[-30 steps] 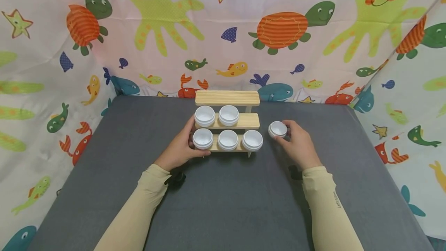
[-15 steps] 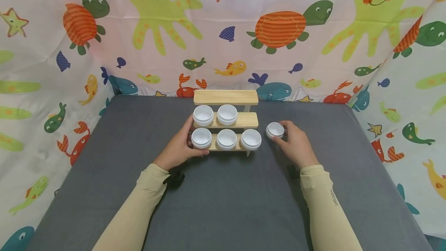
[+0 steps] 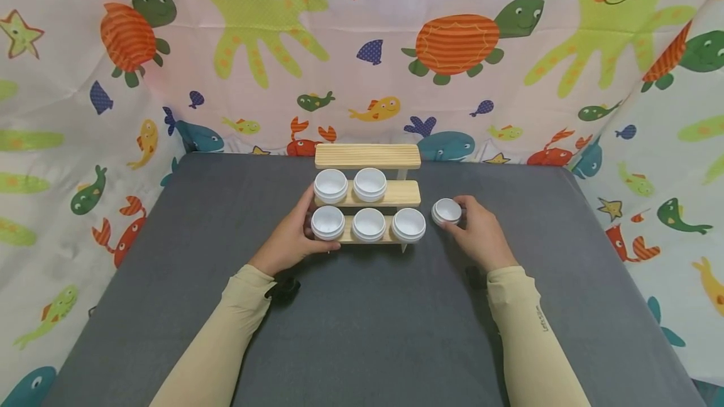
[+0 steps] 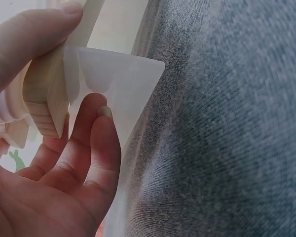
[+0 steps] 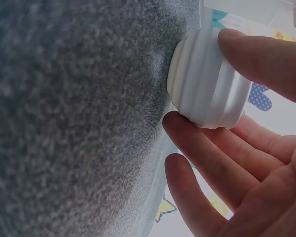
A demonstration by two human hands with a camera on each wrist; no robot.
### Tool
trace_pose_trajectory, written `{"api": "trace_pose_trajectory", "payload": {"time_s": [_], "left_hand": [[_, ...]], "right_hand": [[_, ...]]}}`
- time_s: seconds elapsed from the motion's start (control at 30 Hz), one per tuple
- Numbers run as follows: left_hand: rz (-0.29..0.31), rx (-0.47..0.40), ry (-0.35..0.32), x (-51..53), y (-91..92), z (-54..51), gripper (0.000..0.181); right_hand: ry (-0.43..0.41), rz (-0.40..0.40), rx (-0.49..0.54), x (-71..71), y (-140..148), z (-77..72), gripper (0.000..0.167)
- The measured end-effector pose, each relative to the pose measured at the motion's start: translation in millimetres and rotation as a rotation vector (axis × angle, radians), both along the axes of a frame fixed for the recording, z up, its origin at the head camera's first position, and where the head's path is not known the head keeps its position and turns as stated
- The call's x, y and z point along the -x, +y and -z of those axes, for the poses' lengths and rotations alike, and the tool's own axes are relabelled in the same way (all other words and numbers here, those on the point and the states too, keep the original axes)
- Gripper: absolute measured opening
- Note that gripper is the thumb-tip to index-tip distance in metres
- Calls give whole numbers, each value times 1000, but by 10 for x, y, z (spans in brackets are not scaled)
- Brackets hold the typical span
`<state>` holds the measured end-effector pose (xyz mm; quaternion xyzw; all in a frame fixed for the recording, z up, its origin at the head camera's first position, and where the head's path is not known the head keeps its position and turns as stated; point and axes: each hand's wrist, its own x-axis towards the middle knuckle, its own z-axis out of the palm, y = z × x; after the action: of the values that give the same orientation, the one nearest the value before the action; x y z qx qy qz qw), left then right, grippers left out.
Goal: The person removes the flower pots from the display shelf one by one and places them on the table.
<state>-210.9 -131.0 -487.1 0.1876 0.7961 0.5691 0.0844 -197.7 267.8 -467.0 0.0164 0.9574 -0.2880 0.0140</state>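
Observation:
A three-tier wooden rack [image 3: 367, 156] with translucent end supports [image 4: 123, 81] stands on the grey cloth. White round cups sit on it: two on the middle tier, including one [image 3: 370, 185], and three on the lowest, including one [image 3: 408, 225]. My left hand [image 3: 291, 237] grips the rack's left end, thumb on the front board's edge [image 4: 42, 98] and fingers beside the support. Right of the rack, my right hand [image 3: 483, 237] holds a white cup [image 3: 446, 211] between thumb and fingers. In the right wrist view that cup [image 5: 209, 79] is at the cloth's surface.
The rack's top tier at the back bears no cup. Behind the grey table [image 3: 373, 331] hangs a cloth wall [image 3: 339, 11] printed with sea animals, which also runs along both sides.
Since a second ago the head view has shifted slightly. The cup in my right hand appears a little closer to the rack. My left hand keeps its grip on the rack.

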Motion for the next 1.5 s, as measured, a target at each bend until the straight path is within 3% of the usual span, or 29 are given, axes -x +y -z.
{"api": "trace_pose_trajectory", "payload": {"time_s": [0.57, 0.87, 1.0, 1.27, 1.5], "left_hand": [[-20, 2, -29, 29, -25, -40, 139], [-11, -15, -28, 28, -26, -95, 139], [-12, -15, -34, 28, -15, -114, 138], [-6, -22, -40, 40, -6, -111, 137], [1, -22, -39, 27, 31, -90, 136]], "right_hand": [[-26, 2, 5, 81, -30, -48, 64], [-100, 10, 29, 124, 23, -98, 86], [-127, 14, 39, 114, 92, -201, 99], [35, 21, 19, -53, 111, -610, 96], [151, -93, 43, -146, -243, -817, 84]]}}
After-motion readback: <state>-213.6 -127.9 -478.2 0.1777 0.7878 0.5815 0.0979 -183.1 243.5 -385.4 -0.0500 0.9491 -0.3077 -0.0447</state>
